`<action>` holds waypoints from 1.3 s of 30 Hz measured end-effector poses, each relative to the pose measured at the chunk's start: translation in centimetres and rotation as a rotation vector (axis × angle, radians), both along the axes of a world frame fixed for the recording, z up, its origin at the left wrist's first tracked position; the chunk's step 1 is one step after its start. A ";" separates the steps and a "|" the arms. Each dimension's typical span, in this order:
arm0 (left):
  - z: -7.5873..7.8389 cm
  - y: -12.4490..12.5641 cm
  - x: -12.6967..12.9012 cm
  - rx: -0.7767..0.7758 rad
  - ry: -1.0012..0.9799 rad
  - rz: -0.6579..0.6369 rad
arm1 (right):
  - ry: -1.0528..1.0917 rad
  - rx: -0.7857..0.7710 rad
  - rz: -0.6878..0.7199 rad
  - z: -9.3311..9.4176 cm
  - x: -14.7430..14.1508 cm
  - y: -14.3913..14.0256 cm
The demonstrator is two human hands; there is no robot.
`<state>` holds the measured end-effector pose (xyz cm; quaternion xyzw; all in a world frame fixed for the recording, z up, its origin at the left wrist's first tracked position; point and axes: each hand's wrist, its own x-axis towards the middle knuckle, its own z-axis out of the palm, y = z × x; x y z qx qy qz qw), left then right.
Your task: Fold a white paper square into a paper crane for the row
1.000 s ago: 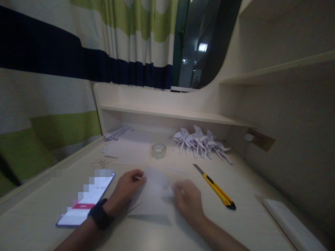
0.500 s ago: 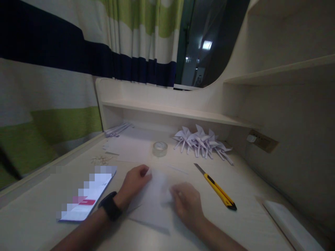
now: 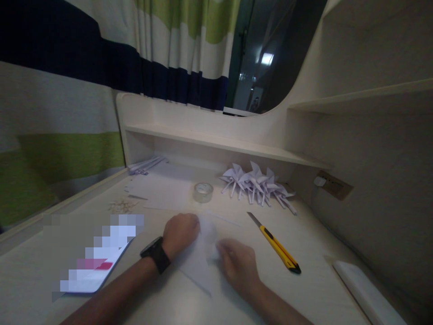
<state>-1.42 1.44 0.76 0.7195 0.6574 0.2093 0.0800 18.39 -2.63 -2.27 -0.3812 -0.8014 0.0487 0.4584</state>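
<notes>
Folding in progress at lower centre: left hand [image 3: 181, 232] and right hand [image 3: 238, 266] both pinch a paper sheet [image 3: 203, 259], partly creased. Finished paper cranes [image 3: 257, 183] lie centre-right on desk [image 3: 318, 253].

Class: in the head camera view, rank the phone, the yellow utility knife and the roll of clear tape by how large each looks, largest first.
1. Phone: largest, though it lies nearer the camera, which inflates it.
2. Yellow utility knife: long but thin.
3. Roll of clear tape: smallest, and farthest back on the desk.
</notes>
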 end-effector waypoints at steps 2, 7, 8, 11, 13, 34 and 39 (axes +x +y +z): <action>-0.3 0.6 0.0 -0.055 -0.114 -0.032 | -0.009 -0.005 -0.007 0.0 0.0 0.0; -0.7 1.1 -0.2 -0.142 -0.370 -0.075 | -0.027 -0.033 -0.025 -0.1 0.1 0.0; -0.8 1.0 -0.3 -0.132 -0.399 -0.071 | -0.031 -0.046 -0.032 -0.1 0.1 0.1; -0.9 0.5 -0.3 -0.090 -0.450 -0.051 | -0.021 -0.071 -0.036 -0.2 0.1 0.2; -1.1 0.2 -0.3 -0.093 -0.505 -0.035 | -0.008 -0.080 -0.026 -0.2 0.1 0.3; -1.7 -0.9 0.3 -0.167 -0.951 -0.165 | -0.025 0.075 -0.068 0.3 0.6 0.9; -1.6 -1.1 0.3 -0.091 -0.823 -0.097 | -0.290 0.016 -0.155 0.0 1.0 1.2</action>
